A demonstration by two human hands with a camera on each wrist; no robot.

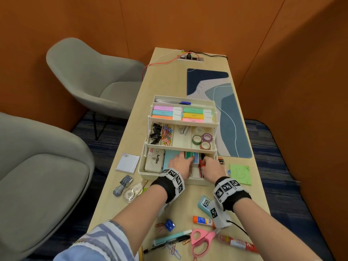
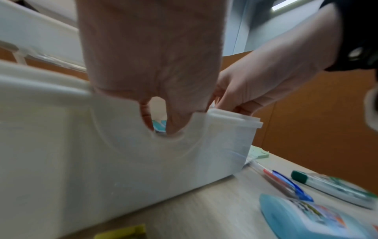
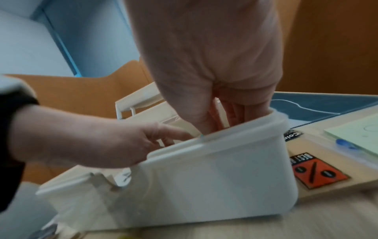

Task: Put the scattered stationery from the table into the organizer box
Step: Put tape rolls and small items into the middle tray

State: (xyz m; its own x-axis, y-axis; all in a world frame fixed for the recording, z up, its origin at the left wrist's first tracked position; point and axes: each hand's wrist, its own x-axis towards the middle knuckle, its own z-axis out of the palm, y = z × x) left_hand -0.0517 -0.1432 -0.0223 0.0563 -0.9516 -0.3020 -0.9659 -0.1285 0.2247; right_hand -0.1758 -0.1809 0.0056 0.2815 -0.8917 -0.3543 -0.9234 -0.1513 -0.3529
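Observation:
The cream three-tier organizer box [image 1: 142, 173] stands open mid-table. Both hands reach into its bottom tray. My left hand [image 1: 185, 159] lays straight fingers on a teal box [image 1: 195, 158] beside a lined card pad and an Artline tin [image 1: 154, 162]. My right hand [image 1: 206, 162] curls around a red marker [image 1: 201, 163] with a black cap. The left wrist view shows my left hand's fingers [image 2: 175, 119] dipping behind the box's front wall [image 2: 102, 153]. In the right wrist view the wall [image 3: 214, 177] hides my right hand's fingertips [image 3: 235, 116]. Pink scissors [image 1: 202, 240], a glue stick [image 1: 203, 220] and pens [image 1: 169, 239] lie loose near me.
Also loose are a teal bottle [image 1: 205, 203], a blue sharpener [image 1: 169, 225], a correction tape [image 1: 131, 193], a stamp [image 1: 122, 185], a white notepad [image 1: 128, 162] and a green note [image 1: 242, 174]. A blue desk mat [image 1: 231, 117] lies far right. Grey chairs [image 1: 84, 76] stand left.

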